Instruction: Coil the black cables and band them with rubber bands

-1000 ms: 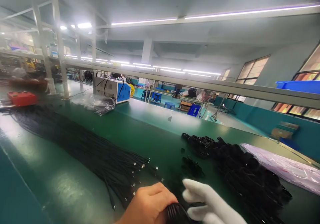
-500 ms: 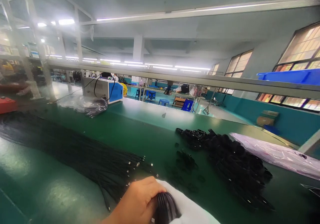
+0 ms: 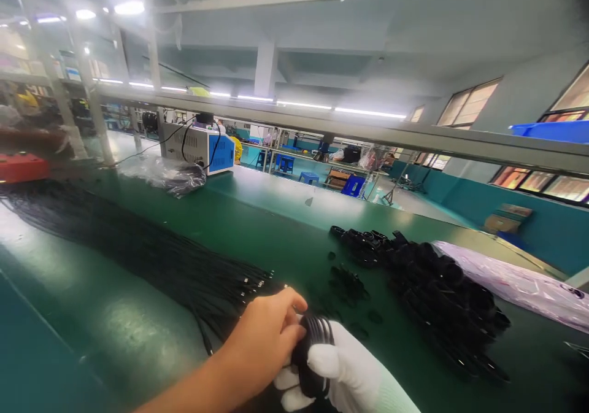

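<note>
A coiled black cable [image 3: 314, 339] is held low in the middle of the view, its loops stacked side by side. My right hand [image 3: 343, 358], in a white glove, wraps around the coil with the thumb across its front. My bare left hand [image 3: 267, 324] is against the coil's left side, fingers bent and thumb pressed to it; its fingertips are partly hidden. Just behind and left of my hands, a long bundle of black cables [image 3: 151, 253] lies stretched along the table, its small metal connectors near my left hand.
To the right lies a heap of coiled black cables [image 3: 432, 296], with a few small black ties [image 3: 347, 283] beside it. Behind it rests a pinkish plastic bag [image 3: 515, 281]. A grey and blue machine [image 3: 197, 146] and clear plastic [image 3: 165, 173] occupy the back left of the green table [image 3: 257, 235].
The coil and both hands have come more fully into view. My left fingers have lifted and loosened somewhat, and the gloved right thumb now shows over the coil. The view has shifted slightly.
</note>
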`<control>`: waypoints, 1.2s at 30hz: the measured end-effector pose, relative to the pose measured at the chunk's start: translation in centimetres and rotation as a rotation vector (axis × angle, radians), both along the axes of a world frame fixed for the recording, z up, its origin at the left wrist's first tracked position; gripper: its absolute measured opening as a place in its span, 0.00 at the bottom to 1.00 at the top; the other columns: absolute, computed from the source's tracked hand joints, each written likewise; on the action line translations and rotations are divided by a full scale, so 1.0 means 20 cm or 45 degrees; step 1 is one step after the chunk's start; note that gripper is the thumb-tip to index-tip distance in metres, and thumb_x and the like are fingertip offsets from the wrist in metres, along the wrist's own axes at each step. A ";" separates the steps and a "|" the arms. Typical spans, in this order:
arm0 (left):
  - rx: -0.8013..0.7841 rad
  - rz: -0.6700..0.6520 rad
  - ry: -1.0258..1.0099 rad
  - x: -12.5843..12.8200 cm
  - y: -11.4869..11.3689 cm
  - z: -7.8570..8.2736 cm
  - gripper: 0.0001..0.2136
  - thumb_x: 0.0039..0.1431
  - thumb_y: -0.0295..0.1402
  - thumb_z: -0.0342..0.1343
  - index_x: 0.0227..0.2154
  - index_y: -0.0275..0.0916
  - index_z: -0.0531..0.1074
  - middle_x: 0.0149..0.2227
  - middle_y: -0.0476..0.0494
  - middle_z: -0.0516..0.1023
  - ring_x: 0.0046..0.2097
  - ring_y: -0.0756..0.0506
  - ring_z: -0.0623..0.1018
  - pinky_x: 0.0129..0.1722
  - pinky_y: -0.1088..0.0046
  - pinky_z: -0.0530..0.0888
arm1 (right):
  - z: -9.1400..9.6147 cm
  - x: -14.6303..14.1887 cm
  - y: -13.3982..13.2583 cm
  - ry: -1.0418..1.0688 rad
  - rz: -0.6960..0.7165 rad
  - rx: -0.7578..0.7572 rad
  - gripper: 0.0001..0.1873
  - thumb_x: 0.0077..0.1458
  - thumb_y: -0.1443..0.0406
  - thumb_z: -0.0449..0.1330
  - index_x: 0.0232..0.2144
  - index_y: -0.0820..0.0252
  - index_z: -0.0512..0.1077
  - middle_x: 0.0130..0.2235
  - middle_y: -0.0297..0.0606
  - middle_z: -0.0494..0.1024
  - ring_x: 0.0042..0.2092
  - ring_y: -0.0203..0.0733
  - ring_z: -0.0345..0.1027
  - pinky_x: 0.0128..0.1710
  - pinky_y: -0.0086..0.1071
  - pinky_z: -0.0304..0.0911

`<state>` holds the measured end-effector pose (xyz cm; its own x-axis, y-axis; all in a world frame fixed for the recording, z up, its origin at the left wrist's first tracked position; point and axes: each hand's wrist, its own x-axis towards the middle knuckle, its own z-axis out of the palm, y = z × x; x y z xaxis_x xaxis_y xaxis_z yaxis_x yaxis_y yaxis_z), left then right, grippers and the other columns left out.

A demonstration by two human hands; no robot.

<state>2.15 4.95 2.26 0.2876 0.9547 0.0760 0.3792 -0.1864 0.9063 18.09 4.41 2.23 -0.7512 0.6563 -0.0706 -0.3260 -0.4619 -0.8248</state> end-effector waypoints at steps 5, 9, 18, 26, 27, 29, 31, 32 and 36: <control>-0.102 0.082 0.051 0.04 0.01 -0.01 0.10 0.48 0.24 0.50 0.34 0.41 0.69 0.24 0.55 0.72 0.26 0.50 0.71 0.25 0.78 0.63 | -0.04 -0.02 0.00 -0.144 -0.109 0.074 0.19 0.44 0.61 0.66 0.37 0.69 0.72 0.32 0.43 0.72 0.35 0.40 0.68 0.34 0.36 0.66; -0.098 0.100 0.247 0.05 0.03 -0.03 0.08 0.46 0.24 0.51 0.31 0.40 0.68 0.23 0.53 0.72 0.27 0.49 0.70 0.24 0.78 0.61 | -0.07 -0.06 -0.02 -0.287 -0.178 0.109 0.20 0.41 0.59 0.65 0.33 0.72 0.72 0.25 0.42 0.72 0.23 0.36 0.67 0.24 0.30 0.65; 0.040 0.004 0.291 -0.01 0.05 0.00 0.08 0.46 0.23 0.49 0.26 0.41 0.71 0.22 0.54 0.71 0.26 0.51 0.69 0.24 0.79 0.61 | -0.11 -0.03 -0.03 -0.335 -0.219 -0.086 0.14 0.42 0.62 0.63 0.29 0.67 0.70 0.26 0.39 0.74 0.23 0.34 0.68 0.19 0.22 0.59; 0.115 0.017 0.362 0.01 0.05 0.00 0.09 0.47 0.24 0.49 0.26 0.39 0.73 0.23 0.51 0.74 0.27 0.49 0.71 0.26 0.77 0.64 | -0.13 -0.06 -0.03 -0.244 -0.200 -0.128 0.14 0.42 0.63 0.64 0.32 0.68 0.71 0.27 0.39 0.73 0.24 0.34 0.70 0.19 0.22 0.62; 0.121 -0.010 0.340 -0.01 0.07 0.00 0.08 0.47 0.25 0.51 0.28 0.40 0.74 0.25 0.51 0.75 0.27 0.49 0.72 0.27 0.77 0.65 | -0.12 -0.03 -0.03 -0.256 -0.247 -0.108 0.13 0.43 0.64 0.64 0.31 0.69 0.71 0.26 0.39 0.73 0.24 0.34 0.69 0.18 0.21 0.61; 0.142 -0.028 0.326 -0.05 0.13 0.01 0.08 0.49 0.30 0.54 0.34 0.40 0.73 0.30 0.51 0.76 0.30 0.49 0.73 0.30 0.77 0.66 | -0.08 0.05 -0.01 -0.258 -0.400 -0.103 0.13 0.43 0.63 0.64 0.31 0.68 0.72 0.26 0.39 0.74 0.24 0.36 0.69 0.16 0.23 0.61; 0.194 -0.007 0.431 -0.08 0.19 -0.01 0.09 0.53 0.33 0.53 0.37 0.41 0.72 0.34 0.50 0.77 0.34 0.48 0.74 0.33 0.76 0.67 | -0.04 0.15 0.01 -0.190 -0.582 -0.137 0.19 0.42 0.63 0.67 0.37 0.64 0.72 0.29 0.38 0.75 0.29 0.41 0.72 0.20 0.27 0.65; 0.216 -0.002 0.515 -0.09 0.21 -0.04 0.08 0.54 0.32 0.52 0.36 0.41 0.72 0.34 0.50 0.76 0.35 0.48 0.74 0.34 0.75 0.67 | -0.03 0.20 0.02 -0.144 -0.661 -0.152 0.21 0.43 0.62 0.67 0.40 0.62 0.71 0.30 0.38 0.76 0.33 0.44 0.74 0.24 0.29 0.67; 0.232 -0.138 0.753 -0.02 0.25 -0.18 0.06 0.50 0.26 0.53 0.30 0.42 0.72 0.34 0.50 0.76 0.36 0.45 0.75 0.35 0.73 0.65 | -0.08 0.31 0.05 -0.045 -0.710 -0.227 0.22 0.47 0.60 0.66 0.44 0.62 0.70 0.36 0.42 0.78 0.43 0.52 0.73 0.31 0.32 0.68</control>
<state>1.78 9.97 -1.34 0.4250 0.9046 0.0331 0.7773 -0.3834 0.4988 24.37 5.31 0.63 -0.2910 0.9275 -0.2347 -0.5337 -0.3610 -0.7648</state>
